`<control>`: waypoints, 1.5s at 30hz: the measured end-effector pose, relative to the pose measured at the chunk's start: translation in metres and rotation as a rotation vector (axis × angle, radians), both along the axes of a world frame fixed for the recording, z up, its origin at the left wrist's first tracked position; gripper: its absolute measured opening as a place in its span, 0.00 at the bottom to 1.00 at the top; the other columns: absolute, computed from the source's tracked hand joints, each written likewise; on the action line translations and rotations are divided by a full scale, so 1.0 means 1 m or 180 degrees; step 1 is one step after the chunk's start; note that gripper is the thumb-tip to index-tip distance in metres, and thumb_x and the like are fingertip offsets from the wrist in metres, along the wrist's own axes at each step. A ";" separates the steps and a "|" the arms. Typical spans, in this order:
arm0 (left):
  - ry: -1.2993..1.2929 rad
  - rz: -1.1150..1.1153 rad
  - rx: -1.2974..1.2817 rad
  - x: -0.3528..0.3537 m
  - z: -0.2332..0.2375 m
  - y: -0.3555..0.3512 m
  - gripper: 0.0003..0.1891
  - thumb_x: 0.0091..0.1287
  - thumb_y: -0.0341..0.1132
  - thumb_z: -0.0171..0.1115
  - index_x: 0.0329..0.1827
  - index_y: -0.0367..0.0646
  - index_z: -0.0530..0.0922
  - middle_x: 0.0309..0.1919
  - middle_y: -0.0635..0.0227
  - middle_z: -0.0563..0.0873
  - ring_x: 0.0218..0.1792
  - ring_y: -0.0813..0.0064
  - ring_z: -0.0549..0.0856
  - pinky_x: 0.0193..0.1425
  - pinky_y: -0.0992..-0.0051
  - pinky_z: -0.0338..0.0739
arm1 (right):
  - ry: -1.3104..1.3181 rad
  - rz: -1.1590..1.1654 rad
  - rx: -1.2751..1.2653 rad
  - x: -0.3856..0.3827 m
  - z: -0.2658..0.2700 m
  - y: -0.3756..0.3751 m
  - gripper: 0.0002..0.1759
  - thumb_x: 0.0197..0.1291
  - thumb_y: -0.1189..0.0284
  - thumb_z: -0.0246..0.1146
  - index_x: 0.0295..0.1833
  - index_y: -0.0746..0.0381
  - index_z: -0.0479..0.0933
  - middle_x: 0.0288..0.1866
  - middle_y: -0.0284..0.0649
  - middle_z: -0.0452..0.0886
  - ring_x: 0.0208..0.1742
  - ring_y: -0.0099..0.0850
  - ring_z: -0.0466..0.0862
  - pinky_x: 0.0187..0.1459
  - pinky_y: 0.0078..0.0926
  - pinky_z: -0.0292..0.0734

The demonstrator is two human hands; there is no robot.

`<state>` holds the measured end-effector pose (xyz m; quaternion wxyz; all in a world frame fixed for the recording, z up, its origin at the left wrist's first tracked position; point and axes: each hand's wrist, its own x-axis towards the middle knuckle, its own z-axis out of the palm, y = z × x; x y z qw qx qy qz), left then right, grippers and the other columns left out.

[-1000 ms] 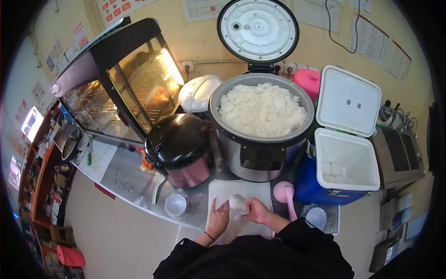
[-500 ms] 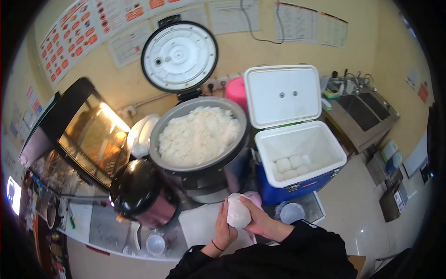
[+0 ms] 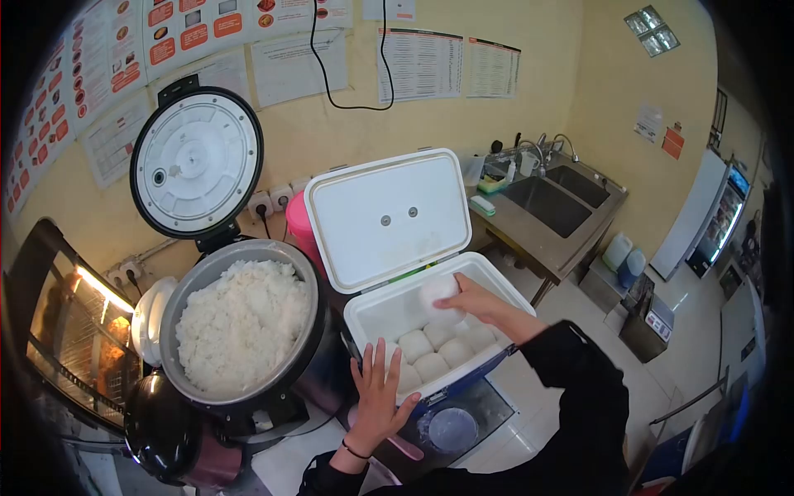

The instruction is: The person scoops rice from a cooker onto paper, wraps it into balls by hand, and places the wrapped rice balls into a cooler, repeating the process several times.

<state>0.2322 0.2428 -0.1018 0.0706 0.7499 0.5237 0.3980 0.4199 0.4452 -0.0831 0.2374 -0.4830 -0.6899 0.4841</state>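
Observation:
A round white wrapped ball is held in my right hand, over the inside of the open cooler box. Beneath it, several similar white balls lie side by side on the cooler's floor. My left hand, fingers spread and holding nothing, is at the cooler's front left corner. Left of the cooler stands a large open pot of white rice, its round lid raised behind it. A pink utensil handle shows beside my left hand.
A clear-wrapped bowl sits in front of the cooler. A dark rice cooker and a lit display case stand at the left. Beyond the cooler, at the right, is a metal sink. Behind the pot is a pink container.
My view has turned right. The hands, together around the white ball before, are now apart; the right has carried it over the cooler, and the left has let go and opened.

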 end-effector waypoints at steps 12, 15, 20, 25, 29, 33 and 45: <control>-0.0200 -0.0132 -0.0292 -0.008 -0.022 0.009 0.35 0.59 0.56 0.48 0.66 0.45 0.57 0.66 0.51 0.51 0.67 0.48 0.48 0.62 0.41 0.35 | -0.3947 0.1435 0.0839 -0.005 -0.062 0.059 0.34 0.32 0.71 0.67 0.53 0.66 0.69 0.49 0.49 0.75 0.49 0.42 0.76 0.47 0.34 0.73; -0.0248 -0.0128 -0.0273 -0.009 -0.023 0.009 0.36 0.59 0.57 0.49 0.66 0.46 0.57 0.66 0.51 0.52 0.67 0.48 0.48 0.61 0.41 0.35 | -0.4619 0.1461 0.0908 -0.019 -0.062 0.059 0.32 0.34 0.75 0.66 0.52 0.67 0.70 0.49 0.49 0.76 0.49 0.42 0.77 0.47 0.36 0.73; -0.0251 -0.0160 -0.0360 -0.011 -0.019 0.008 0.36 0.59 0.58 0.48 0.66 0.44 0.57 0.66 0.51 0.52 0.67 0.48 0.46 0.62 0.42 0.33 | -0.4660 0.1984 -0.0261 -0.016 -0.113 0.102 0.30 0.36 0.79 0.65 0.52 0.69 0.71 0.49 0.51 0.75 0.44 0.50 0.77 0.37 0.49 0.74; -0.0272 -0.0126 -0.0372 -0.011 -0.019 0.006 0.37 0.57 0.58 0.51 0.65 0.46 0.58 0.66 0.52 0.53 0.66 0.49 0.49 0.60 0.38 0.36 | -0.3548 0.0657 -0.0921 -0.007 -0.100 0.089 0.25 0.36 0.82 0.60 0.47 0.73 0.72 0.39 0.54 0.77 0.37 0.50 0.79 0.29 0.44 0.77; -0.0369 -0.0084 -0.0367 -0.009 -0.020 0.007 0.37 0.56 0.59 0.52 0.65 0.46 0.59 0.65 0.52 0.54 0.66 0.49 0.50 0.60 0.38 0.36 | -0.3457 0.0939 -0.1185 0.005 -0.117 0.101 0.20 0.39 0.82 0.55 0.43 0.75 0.72 0.34 0.58 0.76 0.39 0.45 0.80 0.31 0.40 0.78; -0.0414 -0.0066 -0.0361 -0.010 -0.022 0.007 0.38 0.55 0.59 0.53 0.65 0.46 0.59 0.64 0.52 0.55 0.66 0.50 0.51 0.60 0.38 0.37 | -0.3774 0.1557 0.0935 0.014 -0.118 0.073 0.17 0.41 0.76 0.56 0.40 0.72 0.72 0.37 0.58 0.77 0.41 0.46 0.80 0.38 0.37 0.77; -0.0416 0.0001 -0.0310 -0.009 -0.021 0.007 0.38 0.54 0.60 0.54 0.64 0.47 0.60 0.63 0.52 0.58 0.65 0.49 0.53 0.60 0.38 0.38 | -0.4196 0.2446 0.0256 0.024 -0.162 0.097 0.40 0.42 0.65 0.61 0.60 0.74 0.57 0.51 0.61 0.70 0.55 0.46 0.72 0.54 0.37 0.67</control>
